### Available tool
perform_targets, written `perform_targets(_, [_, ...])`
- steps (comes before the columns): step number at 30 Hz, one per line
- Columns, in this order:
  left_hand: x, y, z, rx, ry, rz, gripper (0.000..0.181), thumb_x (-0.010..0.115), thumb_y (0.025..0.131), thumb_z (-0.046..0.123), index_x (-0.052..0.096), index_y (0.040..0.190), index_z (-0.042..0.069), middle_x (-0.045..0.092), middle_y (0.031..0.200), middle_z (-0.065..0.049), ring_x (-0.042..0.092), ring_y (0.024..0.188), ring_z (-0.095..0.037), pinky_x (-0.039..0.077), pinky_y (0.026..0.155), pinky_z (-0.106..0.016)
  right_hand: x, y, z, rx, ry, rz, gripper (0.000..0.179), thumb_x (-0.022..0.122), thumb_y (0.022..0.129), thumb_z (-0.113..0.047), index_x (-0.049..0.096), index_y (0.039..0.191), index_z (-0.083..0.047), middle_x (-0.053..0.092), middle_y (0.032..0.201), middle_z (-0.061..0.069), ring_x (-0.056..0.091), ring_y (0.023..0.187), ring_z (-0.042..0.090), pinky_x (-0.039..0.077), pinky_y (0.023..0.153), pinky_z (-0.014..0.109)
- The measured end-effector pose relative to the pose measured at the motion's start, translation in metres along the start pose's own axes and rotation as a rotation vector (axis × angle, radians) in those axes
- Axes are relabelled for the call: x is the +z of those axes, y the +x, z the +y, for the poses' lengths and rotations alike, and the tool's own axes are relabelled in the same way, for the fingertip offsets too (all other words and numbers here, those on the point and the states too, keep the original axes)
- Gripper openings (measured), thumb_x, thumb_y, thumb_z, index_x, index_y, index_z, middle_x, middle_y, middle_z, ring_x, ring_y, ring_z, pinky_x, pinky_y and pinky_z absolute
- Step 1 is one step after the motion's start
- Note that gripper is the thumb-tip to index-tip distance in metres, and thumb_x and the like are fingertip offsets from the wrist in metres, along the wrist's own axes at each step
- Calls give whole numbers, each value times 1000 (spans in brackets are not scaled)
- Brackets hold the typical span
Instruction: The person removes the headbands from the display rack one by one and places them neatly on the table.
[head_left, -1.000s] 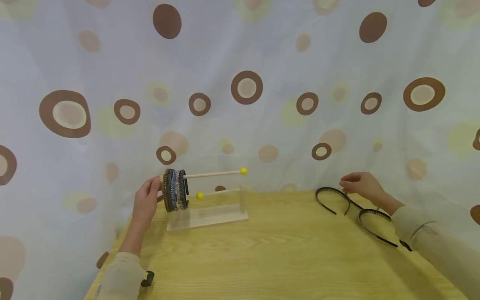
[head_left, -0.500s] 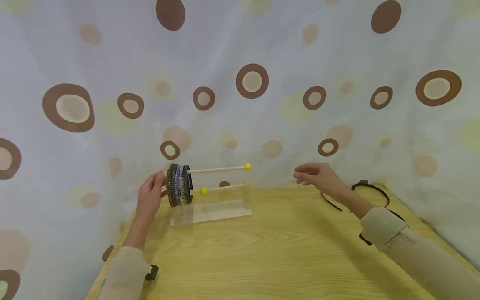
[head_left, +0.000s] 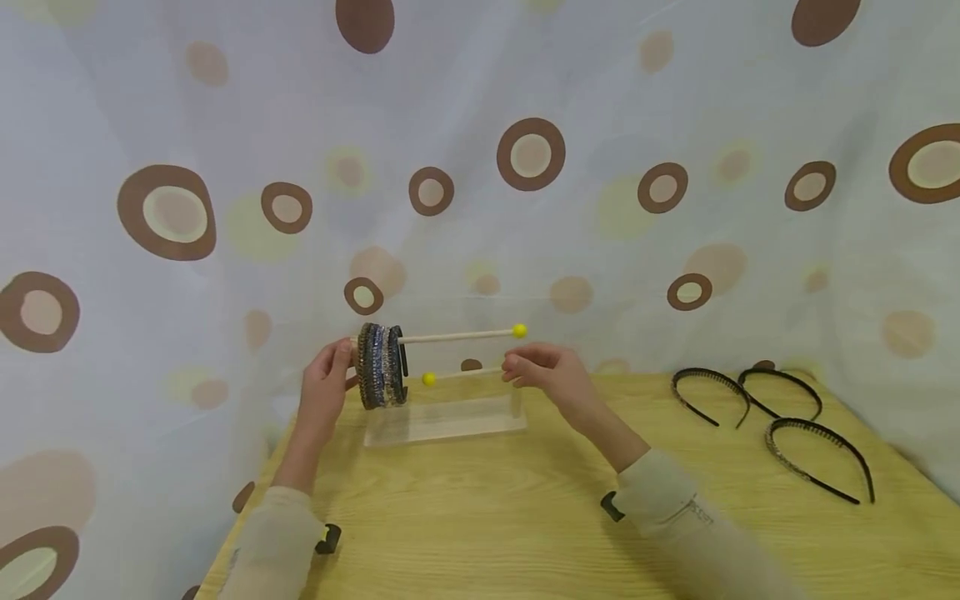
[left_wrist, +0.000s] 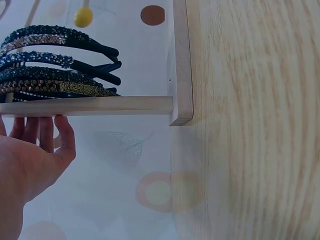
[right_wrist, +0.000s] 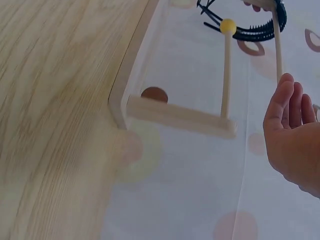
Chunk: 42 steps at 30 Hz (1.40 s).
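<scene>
A wooden stand [head_left: 446,422] sat at the back of the tabletop [head_left: 487,517], left of centre, its long axis running left to right between the person's 2 hands. The left hand [head_left: 322,383] gripped the left post [left_wrist: 135,105], fingers bent around it. From that post the upper rod [head_left: 461,337] ran nearly level to the right, ending in the upper yellow ball [head_left: 520,331], so its free end lay on the right hand's side. Several glittery threaded headbands [head_left: 381,365] hung on this rod, bunched at its left end just beside the left hand; the length of rod to the right of them was bare. The lower rod [head_left: 468,373] pointed the opposite way, from the right post [right_wrist: 175,116] leftward to the lower yellow ball [head_left: 428,379]. The right hand [head_left: 566,385] was raised near the upper rod's free end, its fingers loosely bent and close together, with nothing seen between them; whether a fingertip touched the rod or ball could not be told. Beyond it to the right, 3 loose headbands [head_left: 789,422] lay on the tabletop, well apart from the stand and much nearer the right hand than the left.
</scene>
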<state>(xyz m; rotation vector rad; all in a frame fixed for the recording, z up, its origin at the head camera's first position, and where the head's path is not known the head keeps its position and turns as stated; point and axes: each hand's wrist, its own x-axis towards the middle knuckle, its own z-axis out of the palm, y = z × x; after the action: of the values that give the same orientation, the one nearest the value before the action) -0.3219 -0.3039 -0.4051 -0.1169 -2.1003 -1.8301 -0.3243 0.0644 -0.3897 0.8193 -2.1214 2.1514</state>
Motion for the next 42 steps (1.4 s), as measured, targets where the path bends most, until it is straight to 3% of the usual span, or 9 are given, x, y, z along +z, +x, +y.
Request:
perform_targets(3, [2,0,2,0,4,0,57,45,109,44,50,147,1,56,128,-17,52,122,-26,52,100,-40,24,8,0,-5,31,-21,27,73,98,-18,71,117,1,70,109,24,67,101,40,55,93,52])
perform_targets(11, [5,0,2,49,-10,17,66,49,103,57,55,143,5,59,127,-15,55,118,-25,52,99,-46,78,26,7,9,62,-60,29,74,97,-23,72,116,-2,69,112,24,67,102,39,57,91,46])
perform_targets(16, [10,-1,1,50,-2,-2,68,49,102,59,55,143,6,59,127,-15,54,120,-26,53,98,-46,101,30,17,4,78,11,25,75,96,-21,73,108,1,71,104,22,67,100,43,55,93,52])
perform_targets(21, [10,-3,-1,48,0,5,65,48,103,57,56,143,6,59,126,-14,55,119,-25,53,97,-46,121,32,25,41,10,80,26,81,92,-24,75,109,-5,72,104,10,68,97,25,57,90,41])
perform_targets(23, [10,-4,-2,53,-2,8,64,48,104,56,56,142,6,59,127,-14,55,119,-25,53,98,-46,129,29,18,56,-11,93,29,81,92,-21,73,112,-2,71,107,8,67,99,22,56,89,38])
perform_targets(28, [10,-3,-3,63,-5,12,64,49,103,58,57,141,6,61,126,-14,56,118,-25,54,97,-46,144,26,3,84,-13,82,31,77,93,-10,69,117,8,70,111,13,65,102,21,55,91,37])
perform_targets(34, [7,-2,-2,60,-6,18,65,49,103,59,58,139,6,61,124,-14,56,118,-25,54,96,-45,149,41,33,102,-32,63,29,79,92,-12,72,116,2,71,114,16,66,100,17,56,89,35])
perform_targets(42, [1,-2,-1,56,-1,26,66,48,103,58,56,142,5,59,123,-14,56,120,-26,53,97,-45,154,43,37,49,2,76,26,81,91,-17,75,110,-1,73,103,6,67,97,19,57,87,34])
